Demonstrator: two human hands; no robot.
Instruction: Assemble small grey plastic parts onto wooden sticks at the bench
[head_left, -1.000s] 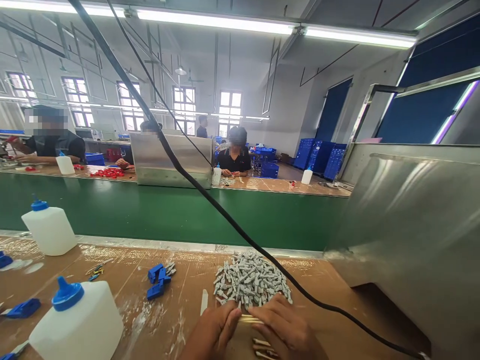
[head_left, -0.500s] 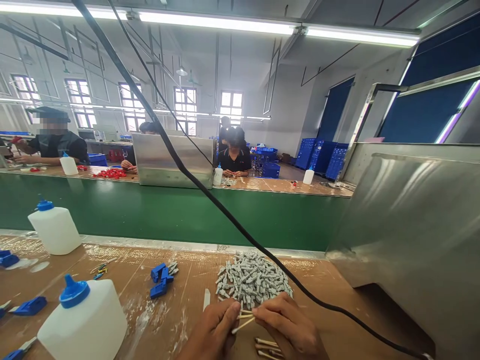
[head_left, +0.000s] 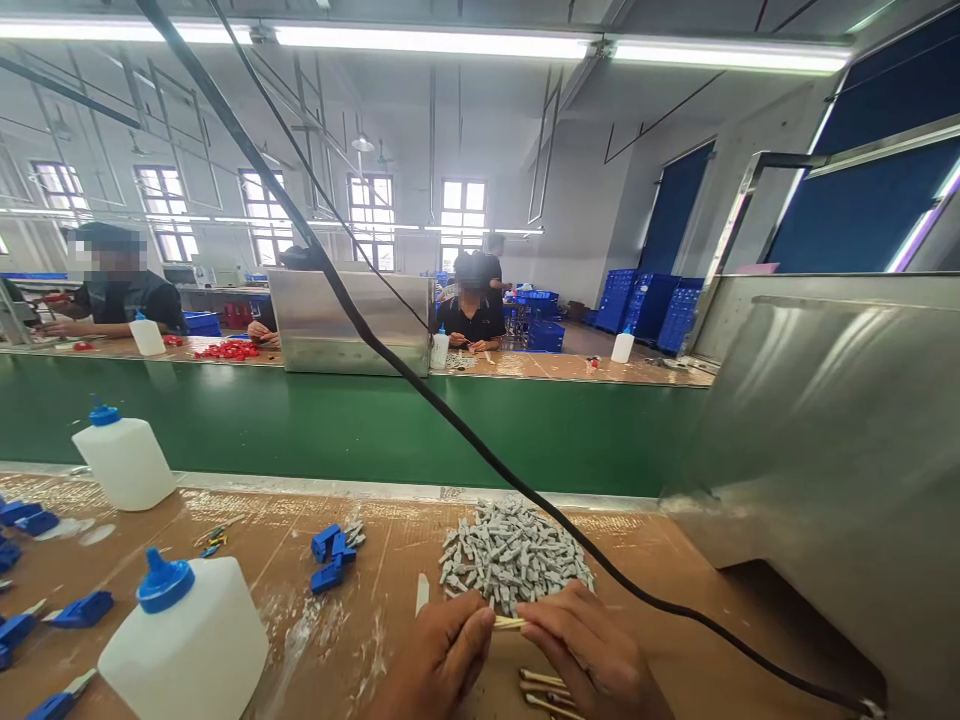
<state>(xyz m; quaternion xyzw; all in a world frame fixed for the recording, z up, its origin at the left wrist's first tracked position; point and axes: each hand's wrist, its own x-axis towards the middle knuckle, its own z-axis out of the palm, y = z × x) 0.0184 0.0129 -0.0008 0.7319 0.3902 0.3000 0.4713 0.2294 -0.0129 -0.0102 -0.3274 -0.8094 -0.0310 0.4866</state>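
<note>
My left hand point(head_left: 442, 660) and my right hand point(head_left: 592, 655) meet at the bottom middle, fingers pinched on thin pale sticks point(head_left: 510, 623) held between them. A heap of small grey plastic parts point(head_left: 514, 553) lies just beyond my fingertips on the brown bench point(head_left: 300, 620). More pale sticks point(head_left: 544, 690) lie on the bench under my right hand.
Two white bottles with blue caps point(head_left: 184, 640) point(head_left: 124, 460) stand at the left, with blue plastic pieces point(head_left: 334, 555) scattered nearby. A black cable point(head_left: 420, 385) crosses the view. A green conveyor point(head_left: 337, 425) runs behind the bench, a steel housing point(head_left: 825, 450) at right. People work at the far bench.
The sticks between my fingers were splayed apart half a second ago and are now drawn together into one line. The view shifted slightly left.
</note>
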